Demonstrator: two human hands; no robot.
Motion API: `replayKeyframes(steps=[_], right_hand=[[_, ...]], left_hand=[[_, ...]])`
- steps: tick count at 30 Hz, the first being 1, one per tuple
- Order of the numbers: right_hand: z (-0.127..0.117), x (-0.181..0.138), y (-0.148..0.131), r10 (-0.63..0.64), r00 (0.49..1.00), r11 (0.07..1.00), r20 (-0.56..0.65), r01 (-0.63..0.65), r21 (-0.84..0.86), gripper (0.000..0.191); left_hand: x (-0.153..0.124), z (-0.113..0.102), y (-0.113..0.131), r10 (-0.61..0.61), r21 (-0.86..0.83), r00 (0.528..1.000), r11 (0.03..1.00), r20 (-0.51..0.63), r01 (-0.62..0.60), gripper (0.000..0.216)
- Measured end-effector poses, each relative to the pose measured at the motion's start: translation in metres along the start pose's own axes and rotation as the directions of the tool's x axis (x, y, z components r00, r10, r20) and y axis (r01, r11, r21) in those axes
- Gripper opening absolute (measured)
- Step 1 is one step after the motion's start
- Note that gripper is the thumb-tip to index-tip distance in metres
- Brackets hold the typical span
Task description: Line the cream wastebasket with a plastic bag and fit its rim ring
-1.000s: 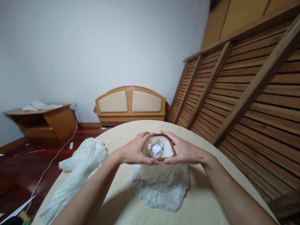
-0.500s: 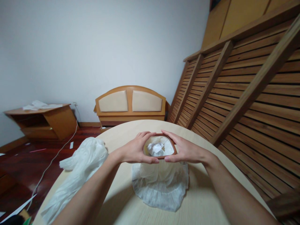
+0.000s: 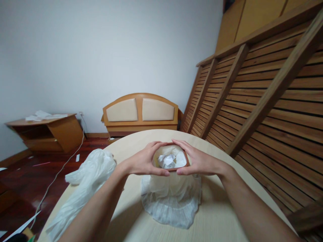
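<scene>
Hardly a stir since half a second ago, just a slight drift in the view, and both hands stay put on the brown rim [image 3: 179, 169]! The left hand [image 3: 144, 158] grasps its left side, the right hand [image 3: 200, 160] its right, thumbs along the near edge, fingers over the far one. Inside the rim sits crumpled white paper [image 3: 167, 161]; below it, a thin white liner [image 3: 171, 206] flares onto the table [image 3: 217, 222]. Left of the rim lies a rumpled white bag [image 3: 94, 171].
</scene>
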State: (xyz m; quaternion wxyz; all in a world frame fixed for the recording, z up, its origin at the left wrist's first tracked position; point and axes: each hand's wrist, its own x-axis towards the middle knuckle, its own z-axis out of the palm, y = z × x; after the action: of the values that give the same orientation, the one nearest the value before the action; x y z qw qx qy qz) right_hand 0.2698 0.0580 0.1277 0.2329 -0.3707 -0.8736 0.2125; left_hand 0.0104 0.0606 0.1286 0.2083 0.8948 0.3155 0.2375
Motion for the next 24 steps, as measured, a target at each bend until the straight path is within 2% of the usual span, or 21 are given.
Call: replayKeyframes(steps=[6, 13, 24], right_hand=[[0.0019, -0.0007, 0.0071, -0.018, 1.0, 1.0, -0.006, 0.018, -0.015, 0.113], [0.0025, 0.0021, 0.007, 0.064, 0.998, 0.996, -0.01, -0.064, -0.056, 0.119], [0.0063, 0.0047, 0.0066, 0.056, 0.997, 0.997, -0.056, -0.059, -0.047, 0.114]], left_hand=[[-0.0007, -0.0016, 0.0015, -0.01, -0.005, 1.0, 1.0, -0.007, 0.01, 0.101], [-0.0006, -0.0036, 0.0049, -0.013, 0.027, 1.0, 1.0, -0.026, 0.014, 0.101], [-0.0009, -0.0033, 0.0003, -0.009, 0.063, 0.999, 0.998, -0.037, 0.011, 0.101]])
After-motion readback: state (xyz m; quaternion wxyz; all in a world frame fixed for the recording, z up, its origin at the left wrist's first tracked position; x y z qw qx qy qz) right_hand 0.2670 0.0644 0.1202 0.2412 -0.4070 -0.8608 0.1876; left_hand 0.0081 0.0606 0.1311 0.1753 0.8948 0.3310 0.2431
